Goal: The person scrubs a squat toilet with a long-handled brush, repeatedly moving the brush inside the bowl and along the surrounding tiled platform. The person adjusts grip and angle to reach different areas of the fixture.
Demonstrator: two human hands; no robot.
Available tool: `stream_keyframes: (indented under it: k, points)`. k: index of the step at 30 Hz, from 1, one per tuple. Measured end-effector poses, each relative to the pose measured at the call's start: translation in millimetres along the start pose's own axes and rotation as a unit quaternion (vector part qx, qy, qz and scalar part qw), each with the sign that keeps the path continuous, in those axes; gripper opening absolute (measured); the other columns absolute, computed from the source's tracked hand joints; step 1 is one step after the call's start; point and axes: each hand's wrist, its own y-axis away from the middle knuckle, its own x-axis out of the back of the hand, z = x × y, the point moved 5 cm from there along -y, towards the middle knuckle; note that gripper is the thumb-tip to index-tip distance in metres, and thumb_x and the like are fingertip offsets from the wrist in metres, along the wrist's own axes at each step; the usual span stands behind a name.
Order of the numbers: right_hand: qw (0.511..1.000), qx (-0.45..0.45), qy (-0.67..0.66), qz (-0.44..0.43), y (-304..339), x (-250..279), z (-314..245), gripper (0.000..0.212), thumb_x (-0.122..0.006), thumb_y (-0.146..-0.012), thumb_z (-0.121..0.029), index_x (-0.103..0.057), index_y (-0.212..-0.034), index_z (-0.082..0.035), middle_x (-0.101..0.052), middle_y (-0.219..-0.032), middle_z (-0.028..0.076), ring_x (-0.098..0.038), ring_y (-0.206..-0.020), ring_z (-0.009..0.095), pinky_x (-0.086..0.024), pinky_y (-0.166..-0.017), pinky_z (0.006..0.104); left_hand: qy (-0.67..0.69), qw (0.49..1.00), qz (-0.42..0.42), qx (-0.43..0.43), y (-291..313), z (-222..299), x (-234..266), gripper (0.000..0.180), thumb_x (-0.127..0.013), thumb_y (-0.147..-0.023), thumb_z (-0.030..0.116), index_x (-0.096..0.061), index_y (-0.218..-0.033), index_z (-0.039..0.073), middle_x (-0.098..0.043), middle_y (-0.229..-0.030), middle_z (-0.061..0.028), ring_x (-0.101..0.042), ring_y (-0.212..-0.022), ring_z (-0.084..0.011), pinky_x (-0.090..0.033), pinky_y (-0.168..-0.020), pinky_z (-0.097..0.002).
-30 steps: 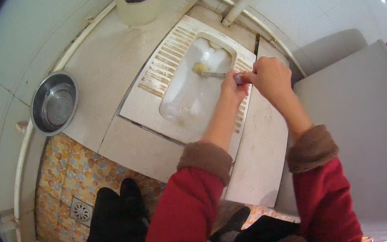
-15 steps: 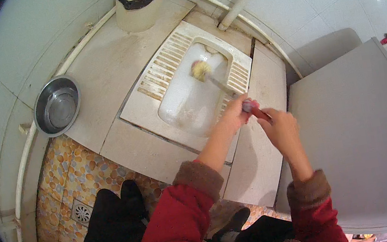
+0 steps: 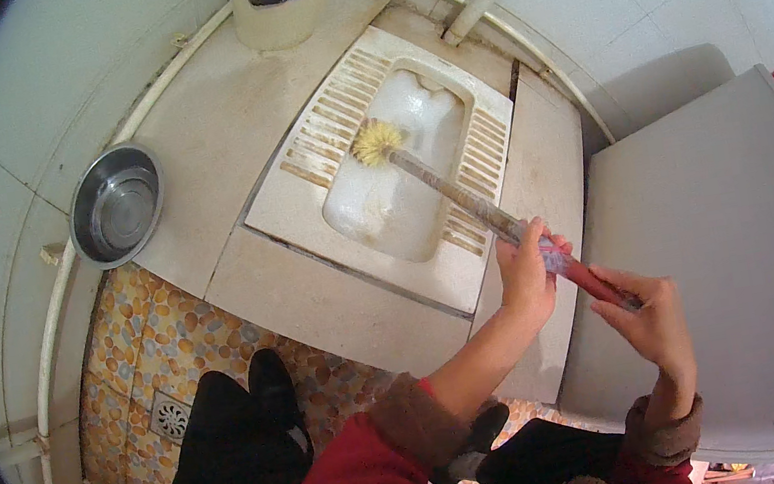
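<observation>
Both my hands grip one long-handled toilet brush point(image 3: 444, 187). My left hand point(image 3: 528, 272) is wrapped round the shaft about two thirds of the way down from the bristles. Closer to me, my right hand point(image 3: 643, 311) closes on the reddish end of the handle. The brush's round, yellowish bristle head is at the left inner rim of a white squat toilet point(image 3: 382, 207), beside its ribbed left footrest. Brown stains mark the ribs on both footrests. The brush slants across the basin toward my right.
A steel basin point(image 3: 115, 205) sits at the left, by the wall pipe point(image 3: 51, 326). A lined bucket point(image 3: 275, 16) stands at the back. To the right is a large grey appliance-like box point(image 3: 704, 263). A drain point(image 3: 170, 417) lies in the pebble-patterned floor point(image 3: 187, 324) near my feet.
The bristle head has moved from inside the bowl to its left rim. Both my hands have shifted right and nearer to me, still gripping the brush.
</observation>
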Motion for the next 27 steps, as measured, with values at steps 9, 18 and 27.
stream_keyframes:
  k: [9,18,27]
  points:
    - [0.991,-0.06,0.123,0.003,-88,-96,-6,0.044,-0.072,-0.08,-0.025,-0.071,-0.123,-0.014,-0.071,-0.092,0.022,-0.069,-0.083,0.041,-0.055,-0.076,0.0461,-0.104,0.994,0.002,0.045,-108,54,19,0.026,-0.064,-0.095,0.024,-0.057,-0.077,0.007,-0.059,-0.069,-0.0071,-0.06,-0.061,-0.0198,-0.051,-0.058,-0.0345]
    - [0.996,-0.035,0.082,-0.003,-54,-34,15,0.039,-0.073,-0.079,-0.018,-0.073,-0.118,-0.014,-0.072,-0.091,0.019,-0.071,-0.082,0.037,-0.056,-0.074,0.0462,-0.018,0.998,-0.029,0.059,-70,17,-3,0.025,-0.059,-0.1,0.029,-0.056,-0.092,0.006,-0.062,-0.076,-0.0111,-0.064,-0.072,-0.0248,-0.052,-0.065,-0.0364]
    - [0.943,0.078,0.323,-0.019,-163,25,-18,0.028,-0.075,-0.08,-0.017,-0.077,-0.108,-0.017,-0.074,-0.098,0.013,-0.07,-0.089,0.035,-0.055,-0.078,0.0432,-0.231,0.971,-0.037,0.058,-73,55,13,0.059,-0.054,-0.1,0.047,-0.041,-0.145,0.011,-0.051,-0.136,-0.0092,-0.06,-0.105,-0.0232,-0.05,-0.079,-0.0355]
